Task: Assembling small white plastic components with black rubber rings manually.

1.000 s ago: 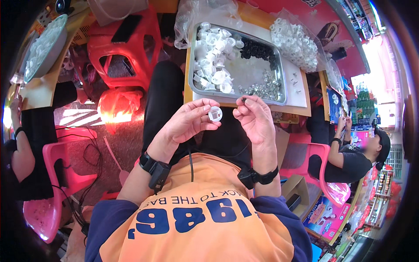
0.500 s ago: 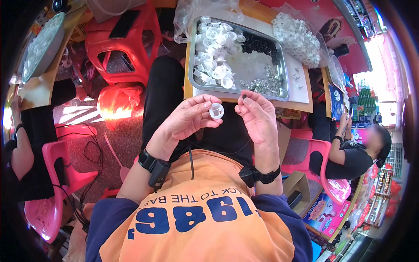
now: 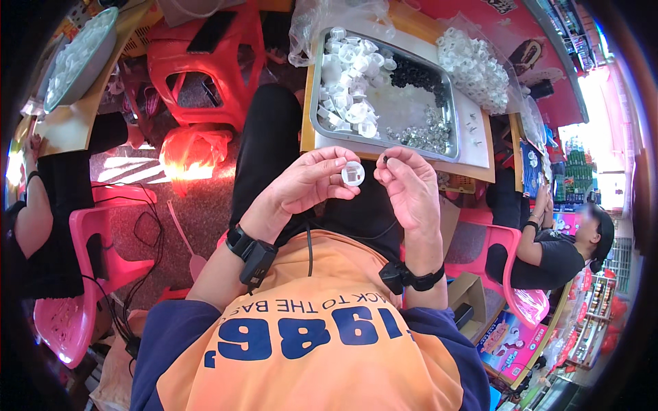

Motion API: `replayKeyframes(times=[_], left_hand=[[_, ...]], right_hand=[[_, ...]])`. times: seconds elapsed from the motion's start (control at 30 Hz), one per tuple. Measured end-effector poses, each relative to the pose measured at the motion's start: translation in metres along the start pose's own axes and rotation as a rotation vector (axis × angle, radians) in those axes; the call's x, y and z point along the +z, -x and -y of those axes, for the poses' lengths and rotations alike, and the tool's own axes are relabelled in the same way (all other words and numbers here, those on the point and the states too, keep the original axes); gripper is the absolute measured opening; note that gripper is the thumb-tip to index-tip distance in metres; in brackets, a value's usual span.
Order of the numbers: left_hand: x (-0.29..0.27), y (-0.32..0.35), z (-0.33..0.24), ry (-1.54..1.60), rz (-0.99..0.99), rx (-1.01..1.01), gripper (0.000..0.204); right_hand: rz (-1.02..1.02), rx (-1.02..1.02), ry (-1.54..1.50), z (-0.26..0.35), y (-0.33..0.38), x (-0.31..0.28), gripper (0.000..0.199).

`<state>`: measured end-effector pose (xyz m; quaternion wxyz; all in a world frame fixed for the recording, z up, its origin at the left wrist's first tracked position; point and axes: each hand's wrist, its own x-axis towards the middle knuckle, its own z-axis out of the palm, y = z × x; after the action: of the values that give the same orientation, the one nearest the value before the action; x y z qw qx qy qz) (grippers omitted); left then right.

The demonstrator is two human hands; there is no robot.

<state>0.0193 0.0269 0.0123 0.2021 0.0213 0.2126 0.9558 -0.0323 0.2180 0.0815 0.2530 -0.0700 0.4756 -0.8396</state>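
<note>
My left hand (image 3: 308, 179) pinches a round white plastic cap (image 3: 353, 174) by its edge, its hollow inner side with a squarish frame facing me. Just to the right, my right hand (image 3: 411, 188) holds a tiny black part (image 3: 386, 160) between thumb and forefinger. A small gap separates the black part from the cap. Beyond both hands lies a metal tray (image 3: 384, 145) with white plastic caps (image 3: 348, 75) on the left, small black parts (image 3: 416, 74) at the far right and small shiny metal pieces (image 3: 428, 131) at the near right.
A clear bag of white parts (image 3: 473, 65) lies right of the tray, near a few loose screws (image 3: 473, 127). Red stools (image 3: 199, 61) stand at the left. One person (image 3: 548, 246) sits at the right; another person's arm (image 3: 34, 205) shows far left.
Tray and table sit slightly farther right in the picture. The cap and my left hand have shifted a little right, and the black part in my right fingers shows more clearly.
</note>
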Motion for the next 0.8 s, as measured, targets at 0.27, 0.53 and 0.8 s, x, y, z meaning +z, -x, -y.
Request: replayKeyframes(times=[0.27, 0.53, 0.8], left_hand=[[0.002, 0.002, 0.003, 0.044, 0.065, 0.019, 0.032], [0.003, 0.002, 0.003, -0.001, 0.104, 0.028, 0.032], [0.000, 0.001, 0.003, -0.061, 0.082, 0.036, 0.032]], right_hand=[[0.062, -0.009, 0.220, 0.007, 0.015, 0.008, 0.019], [0.004, -0.060, 0.494, 0.009, 0.023, 0.021, 0.014], [-0.018, -0.287, 1.002, 0.007, 0.018, 0.027, 0.013]])
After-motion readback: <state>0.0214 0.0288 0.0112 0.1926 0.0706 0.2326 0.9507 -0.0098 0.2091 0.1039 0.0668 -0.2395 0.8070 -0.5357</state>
